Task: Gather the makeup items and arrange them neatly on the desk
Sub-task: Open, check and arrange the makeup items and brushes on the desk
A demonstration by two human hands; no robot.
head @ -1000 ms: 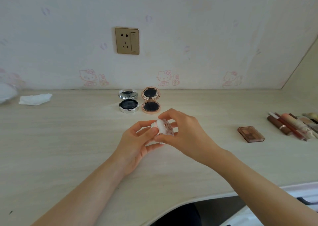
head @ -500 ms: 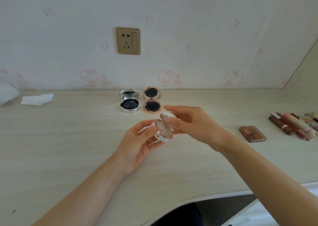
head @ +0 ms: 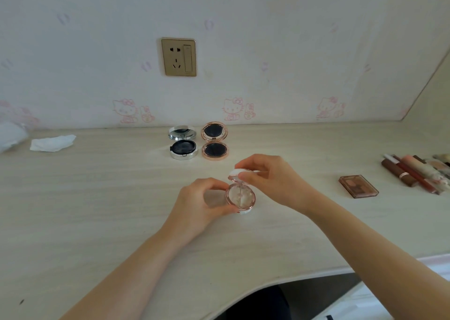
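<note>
A small round pink compact [head: 241,197] stands open above the middle of the desk [head: 97,198]. My left hand [head: 202,203] grips its base from the left. My right hand [head: 270,178] pinches its raised lid at the top edge. Behind them two open round compacts lie side by side by the wall: a silver one [head: 183,142] and a rose-gold one [head: 214,141]. A brown eyeshadow palette [head: 358,186] lies flat to the right. Several lipstick and gloss tubes [head: 414,173] lie in a row at the far right.
A crumpled white tissue [head: 52,143] lies at the back left, with a pale bag-like thing [head: 9,134] at the left edge. A wall socket [head: 179,57] sits above the compacts. The desk's front edge curves inward near my body.
The pink compact was closed between both hands; my right hand has lifted its lid open, and the inside now faces me.
</note>
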